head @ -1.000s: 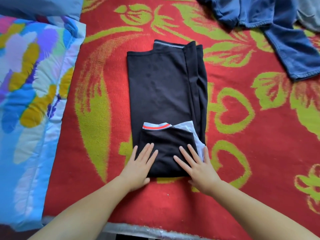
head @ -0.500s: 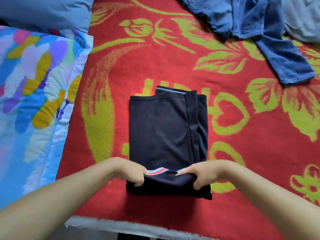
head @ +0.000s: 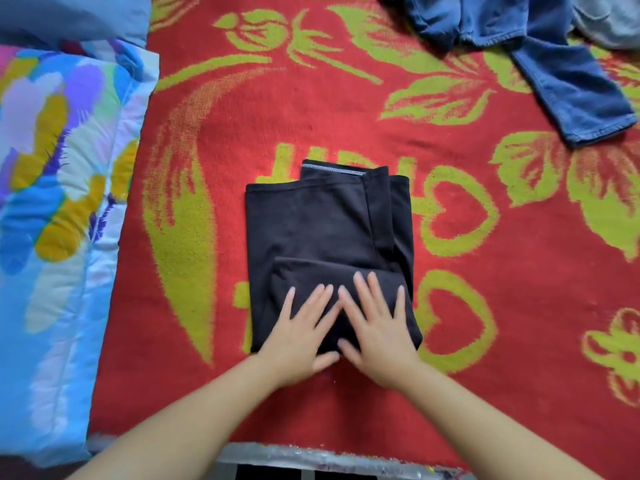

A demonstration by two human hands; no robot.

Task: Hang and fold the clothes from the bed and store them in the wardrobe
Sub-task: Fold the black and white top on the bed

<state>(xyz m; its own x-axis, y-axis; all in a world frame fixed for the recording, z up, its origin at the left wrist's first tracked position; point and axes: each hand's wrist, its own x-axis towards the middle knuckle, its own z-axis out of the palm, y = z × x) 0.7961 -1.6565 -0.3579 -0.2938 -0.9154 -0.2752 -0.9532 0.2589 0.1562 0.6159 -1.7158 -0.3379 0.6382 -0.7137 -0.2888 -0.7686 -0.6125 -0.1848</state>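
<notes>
Both hands lie flat, fingers straight and spread, low in the middle of the frame. The left hand [head: 300,336] and the right hand [head: 374,327] press side by side on the near end of a folded black knit garment [head: 311,223], index fingertips almost meeting; motion blur softens the left one. Neither hand grips anything. The garment forms a tidy rectangle at the centre of the frame, its near part doubled over into a thicker fold under the palms, a pale-stitched hem showing at its far edge. What kind of garment it is cannot be told from the fold. It rests on a bed covered by a red blanket with yellow-green flower and heart patterns [head: 485,306]. In the upper right a crumpled pair of blue denim jeans [head: 568,84] lies well apart, cut off by the top edge, with a grey cloth [head: 609,26] beyond it, mostly out of frame. A quilted blue duvet with multicoloured blotches [head: 62,202] fills the left side.
</notes>
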